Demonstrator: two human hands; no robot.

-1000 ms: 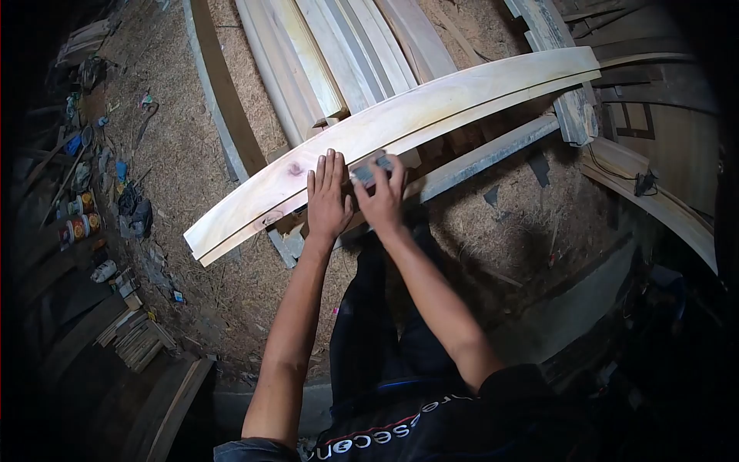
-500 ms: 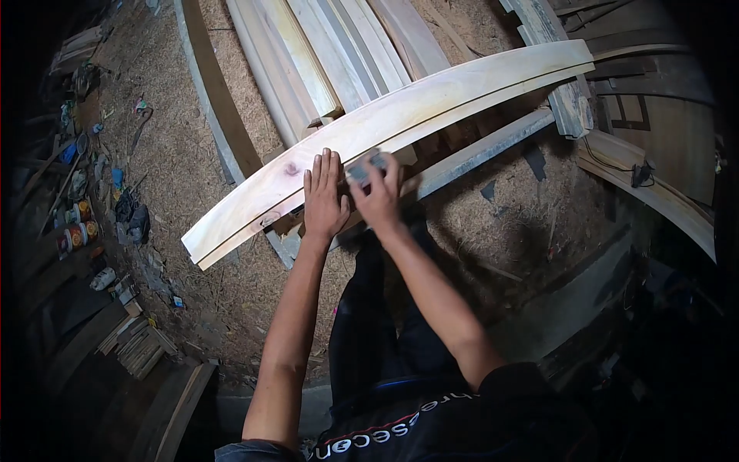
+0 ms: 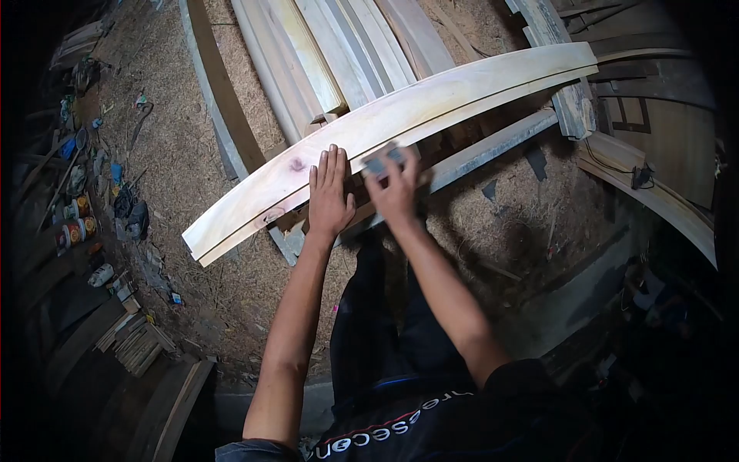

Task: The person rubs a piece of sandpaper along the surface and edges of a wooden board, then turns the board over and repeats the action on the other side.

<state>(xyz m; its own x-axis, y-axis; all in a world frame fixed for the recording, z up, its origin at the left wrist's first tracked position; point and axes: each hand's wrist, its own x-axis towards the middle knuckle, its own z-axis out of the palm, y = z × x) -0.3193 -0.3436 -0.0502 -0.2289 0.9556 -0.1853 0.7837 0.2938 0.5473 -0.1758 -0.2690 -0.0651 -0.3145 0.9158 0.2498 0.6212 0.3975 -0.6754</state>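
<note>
A long pale wooden board point(image 3: 462, 92) with a grooved front edge lies slantwise across the work stand. My left hand point(image 3: 331, 200) rests flat on its near edge, fingers stretched out together and thumb apart, just right of a dark knot. My right hand point(image 3: 396, 192) is curled round a grey piece of sandpaper point(image 3: 375, 165), slightly blurred, at the board's front edge. The two hands are close together, the right one a little farther along the board. How the sandpaper is folded or backed cannot be made out.
Several planks point(image 3: 339, 58) lie side by side beyond the board. A rough beam point(image 3: 573, 108) supports its right end, and a grey rail point(image 3: 493, 150) runs below it. Wood shavings cover the ground. Cans point(image 3: 77, 229) and scraps lie at the left, with stacked offcuts point(image 3: 142, 346) nearer.
My right hand has slid a short way to the right along the board's edge with the sandpaper. My left hand stays pressed on the board. The view has shifted slightly.
</note>
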